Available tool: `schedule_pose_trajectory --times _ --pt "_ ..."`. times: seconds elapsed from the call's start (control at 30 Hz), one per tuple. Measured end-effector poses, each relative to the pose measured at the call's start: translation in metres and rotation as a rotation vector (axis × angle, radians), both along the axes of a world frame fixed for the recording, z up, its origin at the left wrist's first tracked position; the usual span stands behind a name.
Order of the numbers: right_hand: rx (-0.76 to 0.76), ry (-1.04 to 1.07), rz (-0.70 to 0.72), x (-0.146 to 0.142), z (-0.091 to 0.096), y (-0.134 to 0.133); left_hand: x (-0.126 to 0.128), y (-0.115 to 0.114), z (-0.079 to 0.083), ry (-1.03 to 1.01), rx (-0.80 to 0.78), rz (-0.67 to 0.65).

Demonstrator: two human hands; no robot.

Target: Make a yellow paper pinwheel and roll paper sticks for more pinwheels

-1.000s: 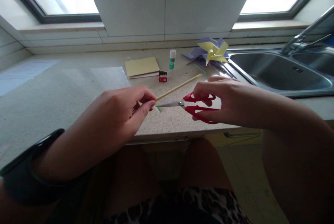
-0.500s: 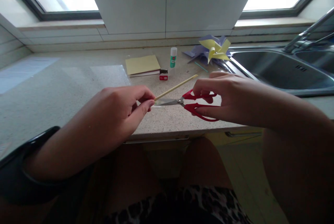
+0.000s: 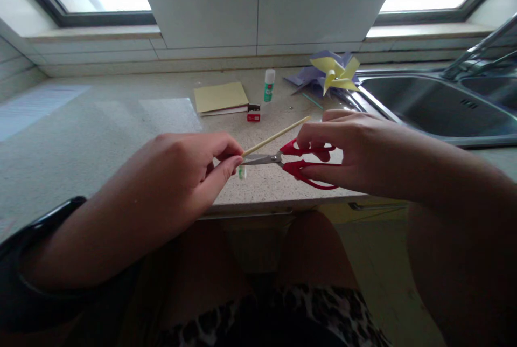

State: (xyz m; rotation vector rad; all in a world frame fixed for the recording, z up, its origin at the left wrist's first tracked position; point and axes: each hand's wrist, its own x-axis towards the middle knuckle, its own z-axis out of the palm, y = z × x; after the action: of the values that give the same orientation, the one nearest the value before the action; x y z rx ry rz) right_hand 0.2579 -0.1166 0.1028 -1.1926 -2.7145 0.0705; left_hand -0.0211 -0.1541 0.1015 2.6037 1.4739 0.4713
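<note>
My left hand (image 3: 189, 174) pinches the near end of a thin wooden stick (image 3: 277, 135) that points up and to the right over the counter's front edge. My right hand (image 3: 343, 153) grips red-handled scissors (image 3: 301, 160), whose blades reach left to the stick right at my left fingertips. A small green-and-white scrap (image 3: 242, 172) hangs just below the blade tips. A dark band sits on my left wrist (image 3: 38, 239).
On the speckled counter (image 3: 100, 137) lie a yellow paper pad (image 3: 220, 97), a small red box (image 3: 253, 113), a glue stick (image 3: 269, 85) and a yellow-and-purple paper pinwheel (image 3: 333, 73). A steel sink (image 3: 436, 112) with a tap is at the right. My knees show below the counter edge.
Both hands stay nearly in place with the scissors at the stick. The small green-and-white scrap, hidden half a second ago, shows again below the blade tips.
</note>
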Motion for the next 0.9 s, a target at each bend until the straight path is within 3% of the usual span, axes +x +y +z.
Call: schedule_pose_trajectory --times 0.23,0.47,0.9 --pt "-0.044 -0.026 -0.019 -0.001 -0.003 0.007 0.005 0.01 -0.002 0.028 -0.003 -0.011" --pt "-0.121 -0.081 -0.072 -0.007 -0.018 0.028 0.013 0.034 -0.021 0.073 -0.015 -0.003" --pt "-0.065 -0.164 -0.049 -0.017 -0.025 0.034 0.01 0.045 -0.032 0.035 -0.072 0.005"
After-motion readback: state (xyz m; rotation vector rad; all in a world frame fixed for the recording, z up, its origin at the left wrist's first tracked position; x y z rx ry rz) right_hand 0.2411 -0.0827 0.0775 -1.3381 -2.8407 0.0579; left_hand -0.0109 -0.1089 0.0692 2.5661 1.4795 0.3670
